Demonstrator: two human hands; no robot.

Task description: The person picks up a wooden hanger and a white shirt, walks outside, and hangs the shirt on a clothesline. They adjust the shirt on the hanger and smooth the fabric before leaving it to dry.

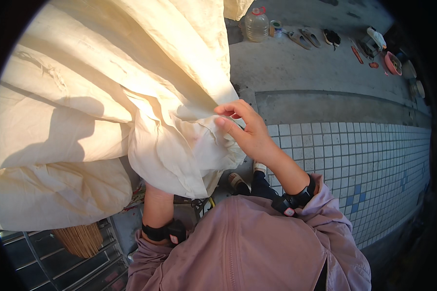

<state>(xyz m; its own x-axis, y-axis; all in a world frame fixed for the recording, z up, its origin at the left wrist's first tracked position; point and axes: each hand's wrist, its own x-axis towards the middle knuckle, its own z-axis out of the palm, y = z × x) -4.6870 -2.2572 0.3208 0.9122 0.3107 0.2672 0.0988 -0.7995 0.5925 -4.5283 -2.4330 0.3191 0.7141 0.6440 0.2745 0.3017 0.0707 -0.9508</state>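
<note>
A large cream fabric sheet (105,72) hangs in folds over the left and upper part of the head view, sunlit, with a frayed patch and loose threads at its left. Its near part is bunched in front of me. My left hand is hidden beneath this bunched cloth; only the forearm and wrist show below it. My right hand (242,122) hovers over or just touches the right edge of the bunch, thumb and fingers apart, with nothing seen between them.
At the upper right, a clear plastic jug (256,26), a can (275,29), grey slippers (300,39) and a pink basin (392,63) stand on concrete. A white tiled surface (349,152) lies right. Metal bars (87,271) and a straw broom (81,238) are lower left.
</note>
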